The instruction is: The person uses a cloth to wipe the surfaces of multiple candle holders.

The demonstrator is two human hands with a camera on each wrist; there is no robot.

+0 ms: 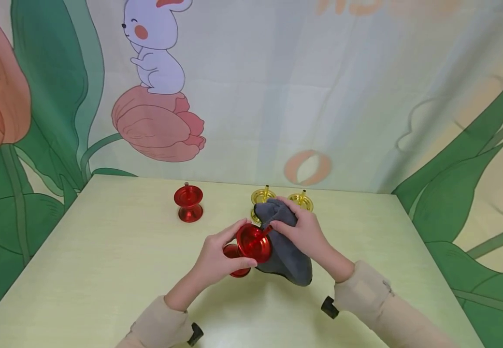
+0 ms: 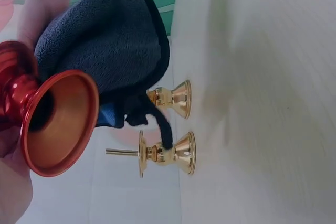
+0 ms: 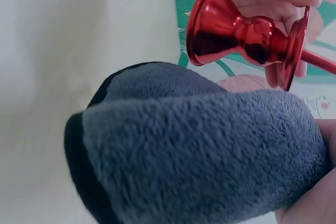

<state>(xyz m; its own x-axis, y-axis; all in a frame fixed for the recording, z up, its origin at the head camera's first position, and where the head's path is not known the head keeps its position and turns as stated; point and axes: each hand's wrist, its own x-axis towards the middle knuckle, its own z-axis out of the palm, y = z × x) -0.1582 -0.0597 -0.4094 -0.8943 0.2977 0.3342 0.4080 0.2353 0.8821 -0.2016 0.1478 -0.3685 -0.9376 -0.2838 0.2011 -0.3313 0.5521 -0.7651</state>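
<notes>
A red metal candle holder (image 1: 254, 243), with a dish, a thin central stem and a flared foot, is raised and tilted in my left hand (image 1: 217, 257). The left fingers and thumb grip it around the dish. My right hand (image 1: 307, 231) holds a grey plush cloth (image 1: 287, 253) with dark edging, bunched at the top and hanging down. The right thumb is close to the stem's tip; whether they touch, I cannot tell. In the left wrist view, the open underside of the holder's foot (image 2: 62, 124) shows. The right wrist view has the cloth (image 3: 194, 156) below the red holder (image 3: 247, 32).
Another red candle holder (image 1: 189, 203) stands upright at the back left of the pale table (image 1: 116, 270). Two gold ones, a nearer-centre holder (image 1: 262, 195) and a right-hand holder (image 1: 302, 200), stand behind the cloth, partly hidden. A printed curtain (image 1: 251, 96) hangs behind the table.
</notes>
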